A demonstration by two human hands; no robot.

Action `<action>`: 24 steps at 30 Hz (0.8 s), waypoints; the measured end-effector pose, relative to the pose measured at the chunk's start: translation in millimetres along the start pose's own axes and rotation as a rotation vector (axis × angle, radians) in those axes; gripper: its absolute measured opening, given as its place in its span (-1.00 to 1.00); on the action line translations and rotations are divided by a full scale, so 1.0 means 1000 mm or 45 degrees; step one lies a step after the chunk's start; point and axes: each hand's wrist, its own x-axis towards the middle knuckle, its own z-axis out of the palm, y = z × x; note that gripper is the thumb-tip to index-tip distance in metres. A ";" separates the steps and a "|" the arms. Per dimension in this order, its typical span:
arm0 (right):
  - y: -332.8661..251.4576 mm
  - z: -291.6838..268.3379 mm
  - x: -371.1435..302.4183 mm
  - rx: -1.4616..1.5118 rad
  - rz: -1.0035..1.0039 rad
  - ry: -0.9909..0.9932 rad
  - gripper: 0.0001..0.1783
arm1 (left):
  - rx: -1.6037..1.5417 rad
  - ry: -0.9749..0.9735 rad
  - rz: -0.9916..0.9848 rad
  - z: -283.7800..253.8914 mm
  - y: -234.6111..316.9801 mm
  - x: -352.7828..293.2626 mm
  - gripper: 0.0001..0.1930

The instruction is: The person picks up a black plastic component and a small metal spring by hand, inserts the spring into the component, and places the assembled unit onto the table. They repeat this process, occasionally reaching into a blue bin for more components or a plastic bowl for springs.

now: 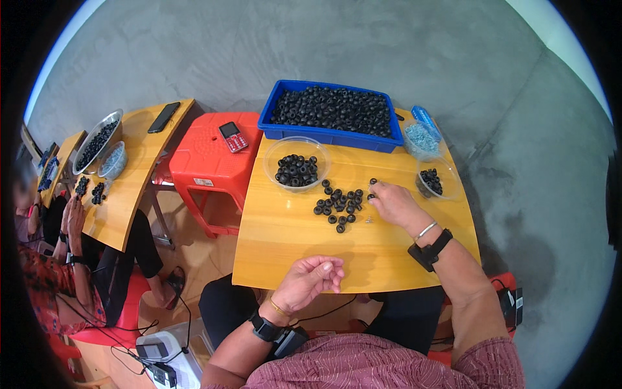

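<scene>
On the yellow table, a loose cluster of round black pieces with holes (339,202) lies in front of me. At its right side my right hand (396,205) is closed, thumb and fingertips pinched at one of these black pieces (371,196). Several tiny pale pieces (368,220) rest just below that hand. My left hand (310,279) hovers over the table's near edge, fingers curled in and thumb pressed against them; whatever they hold is hidden. Behind the cluster stands a clear bowl (269,165) partly filled with the same black pieces.
A blue tray (324,142) heaped with black pieces spans the table's back. At right are a tub of pale blue bits (422,139) and a clear bowl (453,185) of black pieces. Left stands a red stool (204,162) bearing a phone (233,137); beyond, people work at another table (133,194).
</scene>
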 end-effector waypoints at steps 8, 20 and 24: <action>0.013 0.004 -0.005 0.074 -0.058 0.144 -0.84 | 0.107 0.024 0.018 0.005 -0.002 0.000 -0.77; 0.012 0.000 -0.026 0.072 0.030 0.107 -0.79 | 0.201 0.045 0.037 0.009 -0.004 0.001 -0.77; 0.008 -0.005 -0.024 0.238 0.139 0.143 -0.79 | 0.216 0.057 0.020 0.010 -0.004 0.002 -0.77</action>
